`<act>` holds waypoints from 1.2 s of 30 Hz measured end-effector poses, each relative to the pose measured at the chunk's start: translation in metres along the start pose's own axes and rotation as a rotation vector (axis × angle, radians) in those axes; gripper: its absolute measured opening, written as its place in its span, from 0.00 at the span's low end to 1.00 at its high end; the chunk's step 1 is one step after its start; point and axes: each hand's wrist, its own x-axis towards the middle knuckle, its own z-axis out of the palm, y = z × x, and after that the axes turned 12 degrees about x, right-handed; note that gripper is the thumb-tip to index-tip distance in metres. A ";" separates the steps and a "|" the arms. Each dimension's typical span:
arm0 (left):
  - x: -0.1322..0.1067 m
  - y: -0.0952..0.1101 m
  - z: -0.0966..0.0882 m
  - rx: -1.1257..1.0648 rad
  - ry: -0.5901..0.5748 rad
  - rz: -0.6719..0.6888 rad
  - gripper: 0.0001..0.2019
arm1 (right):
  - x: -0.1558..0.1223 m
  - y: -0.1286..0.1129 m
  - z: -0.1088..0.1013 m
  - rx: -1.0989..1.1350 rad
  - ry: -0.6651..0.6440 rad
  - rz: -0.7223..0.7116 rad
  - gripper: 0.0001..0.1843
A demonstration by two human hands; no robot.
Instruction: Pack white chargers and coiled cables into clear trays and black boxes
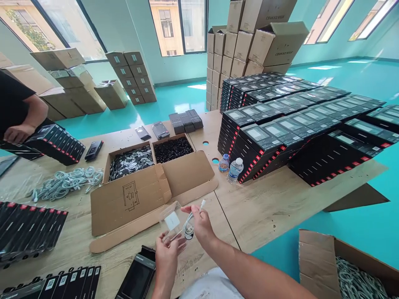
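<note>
My right hand [202,224] grips a coiled white cable [188,222], its pale plug sticking up past the fingers. A small round dark piece [188,235] shows at the bottom of the coil. My left hand [168,249] holds the near edge of a clear plastic tray [163,214], which has a white rectangle [172,221] on it. The two hands are close together above the wooden table [215,245]. Left of my left hand lies an opened black box [137,276] with a dark window.
Two open cartons hold silvery-black pieces [132,161] and small black pieces [174,148]. White cables [67,182] lie left; more fill a floor carton [358,278]. Two water bottles [235,170] stand by stacked black boxes [264,137]. A co-worker's hand [18,132] rests on boxes.
</note>
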 end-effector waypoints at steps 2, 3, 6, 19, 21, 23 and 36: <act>-0.005 0.015 0.004 -0.111 -0.019 0.045 0.22 | -0.006 0.003 0.006 -0.139 -0.061 -0.146 0.30; -0.008 0.022 0.005 -0.166 -0.041 0.064 0.24 | -0.009 0.004 0.007 -0.201 -0.087 -0.206 0.30; -0.013 0.033 0.006 -0.361 -0.120 0.065 0.25 | -0.015 0.006 0.005 -0.344 -0.164 -0.355 0.29; -0.007 0.050 -0.001 -0.423 -0.231 0.072 0.27 | -0.025 -0.015 -0.016 -0.268 -0.476 -0.015 0.39; -0.009 0.055 -0.003 -0.418 -0.254 0.087 0.27 | -0.020 -0.026 -0.024 -0.024 -0.572 0.179 0.39; -0.013 0.057 -0.004 -0.413 -0.275 0.096 0.28 | -0.015 -0.038 -0.032 0.120 -0.548 0.295 0.37; -0.015 0.057 0.010 -0.349 -0.115 0.077 0.30 | -0.024 -0.025 -0.022 -0.390 -0.362 -0.189 0.27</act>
